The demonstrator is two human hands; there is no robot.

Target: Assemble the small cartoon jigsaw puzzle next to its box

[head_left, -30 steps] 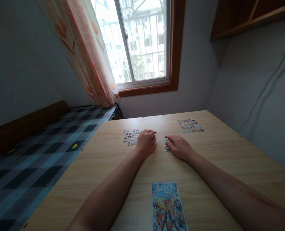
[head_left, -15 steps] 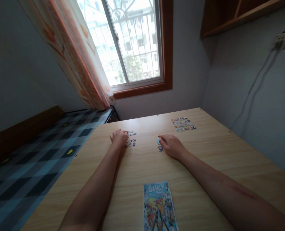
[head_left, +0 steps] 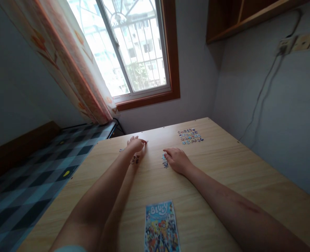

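My left hand reaches over the far left of the table, above the left group of jigsaw pieces, partly covering it. Pinched at its fingertips is a small jigsaw piece. My right hand rests on the tabletop, its fingers stretched leftward and loosely bent, beside a narrow cluster of jigsaw pieces. Those fingertips lie at the cluster's upper end; nothing held shows in them. Nearer me lies a colourful printed sheet headed "BLUEY".
Rows of jigsaw pieces lie at the far right of the wooden table. A bed with a checked cover adjoins on the left. Behind stand a window and a curtain. A cable hangs down the right wall.
My left hand has lifted from the left group and moved rightward relative to it, with a jigsaw piece at its fingertips. My right hand stays by its cluster. The view has turned slightly right.
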